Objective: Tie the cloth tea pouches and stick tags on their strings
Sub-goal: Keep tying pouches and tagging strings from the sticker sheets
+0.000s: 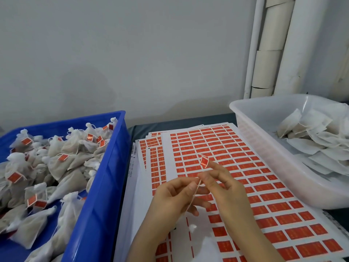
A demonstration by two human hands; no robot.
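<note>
Both hands meet over a sheet of red tag stickers. A thin pale string runs between them, pinched by my left hand and by my right hand near its upper end. One red sticker clings to the raised fingertip of my right hand. The pouch on that string is hidden below my hands; only a small white bit shows there.
A blue crate on the left holds several tied pouches with red tags. A clear plastic tub on the right holds flat untied pouches. More sticker sheets lie stacked underneath. A wall and white pipes stand behind.
</note>
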